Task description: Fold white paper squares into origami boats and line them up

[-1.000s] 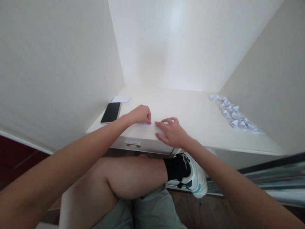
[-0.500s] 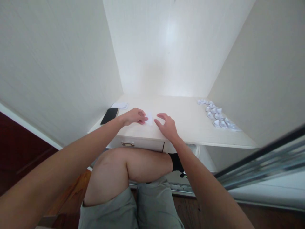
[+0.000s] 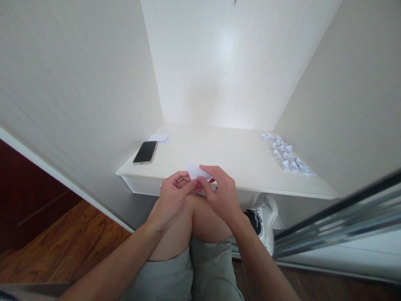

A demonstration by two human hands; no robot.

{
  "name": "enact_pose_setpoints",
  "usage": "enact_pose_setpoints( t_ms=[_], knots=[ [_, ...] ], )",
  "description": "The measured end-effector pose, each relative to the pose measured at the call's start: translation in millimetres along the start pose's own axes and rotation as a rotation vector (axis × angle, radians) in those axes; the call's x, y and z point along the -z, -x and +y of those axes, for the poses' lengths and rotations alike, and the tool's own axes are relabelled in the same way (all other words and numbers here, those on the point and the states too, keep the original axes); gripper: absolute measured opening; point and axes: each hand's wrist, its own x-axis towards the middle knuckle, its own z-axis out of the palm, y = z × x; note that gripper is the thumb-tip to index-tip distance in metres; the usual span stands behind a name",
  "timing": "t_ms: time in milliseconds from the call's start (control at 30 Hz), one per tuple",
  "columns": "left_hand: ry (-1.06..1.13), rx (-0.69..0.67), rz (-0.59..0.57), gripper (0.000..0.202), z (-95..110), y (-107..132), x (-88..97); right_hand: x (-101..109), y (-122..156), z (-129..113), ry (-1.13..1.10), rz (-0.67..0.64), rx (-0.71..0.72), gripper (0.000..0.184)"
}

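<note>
A small piece of white folded paper [image 3: 196, 171] is held up in front of the desk's front edge, above my raised knee. My left hand [image 3: 173, 196] pinches its lower left side with thumb and fingertips. My right hand [image 3: 219, 193] grips its right end from above, fingers curled over it. Both hands touch each other around the paper, off the white desk top [image 3: 219, 154].
A black phone [image 3: 145, 152] lies at the desk's left side, with a small stack of white paper sheets [image 3: 158, 137] behind it. Several small folded white paper shapes [image 3: 285, 154] lie in a row along the desk's right side. A sliding door rail [image 3: 338, 223] runs at the right.
Both hands have come off the desk top and back toward me, lifting the paper that lay flat there. It is now held in the air over my knee.
</note>
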Motion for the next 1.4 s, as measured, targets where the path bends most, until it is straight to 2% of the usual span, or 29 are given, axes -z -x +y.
enact_pose_setpoints(
  t_ms=[133, 300, 400, 567, 733, 933, 1100, 1267, 1400],
  knots=[
    [0.008, -0.046, 0.013, 0.023, 0.4, 11.3, 4.0, -6.5, 5.5, -16.3, 0.046, 0.074, 0.100, 0.026],
    [0.025, -0.073, -0.016, 0.017, 8.1, 25.3, 15.8, -20.6, 15.4, -34.7, 0.046, 0.225, 0.105, 0.022],
    [-0.018, -0.110, -0.013, 0.014, 12.1, 31.6, 24.9, -29.5, 19.6, -40.4, 0.119, 0.305, 0.164, 0.020],
    [-0.183, -0.156, 0.082, 0.017, 18.0, 37.9, 32.8, -41.7, 23.3, -39.4, 0.197, 0.390, 0.300, 0.035],
    [-0.225, -0.178, 0.097, 0.013, 23.1, 36.1, 28.9, -44.5, 23.5, -38.5, 0.240, 0.369, 0.318, 0.038],
    [-0.302, -0.244, 0.083, 0.006, 16.4, 29.6, 31.1, -40.7, 21.8, -46.5, 0.208, 0.210, 0.254, 0.041],
    [-0.315, -0.209, 0.055, 0.007, 8.4, 28.1, 35.0, -41.4, 20.4, -45.9, 0.171, 0.237, 0.263, 0.035],
    [-0.347, -0.274, 0.036, 0.006, 5.7, 23.3, 33.0, -43.4, 20.6, -39.7, 0.146, 0.195, 0.234, 0.039],
    [-0.339, -0.271, 0.023, 0.006, 5.0, 21.1, 32.5, -46.0, 23.6, -34.7, 0.119, 0.184, 0.240, 0.038]
  ],
)
